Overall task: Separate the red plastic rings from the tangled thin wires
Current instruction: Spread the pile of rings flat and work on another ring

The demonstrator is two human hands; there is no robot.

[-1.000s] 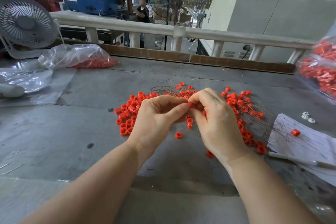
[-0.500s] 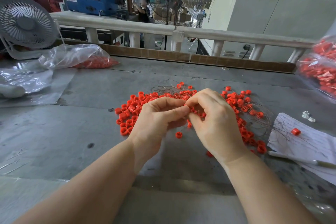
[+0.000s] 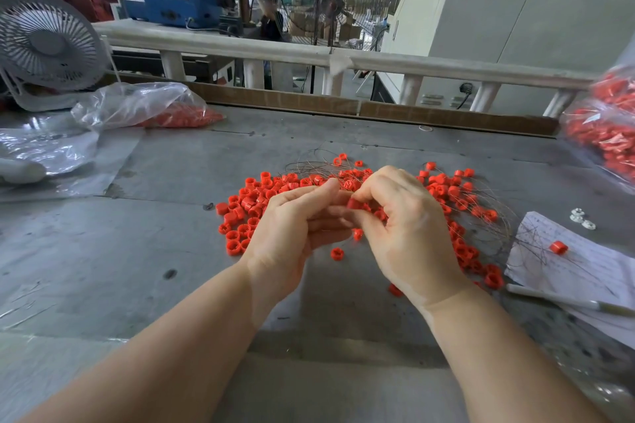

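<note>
Hands first, going left to right: left hand (image 3: pixel 295 216) sits just left of centre frame, fingers mostly straight and pointing right toward the other hand — looks like they're steadying something, but I can't tell whether a wire is actually caught between them. Right hand (image 3: pixel 405 227) is right next to it, fingers curled, thumb and fingertips pinching one red ring (image 3: pixel 353 204) at the spot where the two hands meet. So the ring in play is dead centre, between both hands, clearly closer to the right one.

Behind and around them the red plastic rings (image 3: pixel 247 213) spread across the grey surface (image 3: pixel 144 251), thicker to the left, while the thin wires (image 3: pixel 488 216) loop out mostly to the right of frame toward the paper sheet (image 3: pixel 577 268). My guess — the ring needs sliding leftward, away from the tangle on the right side.
</note>
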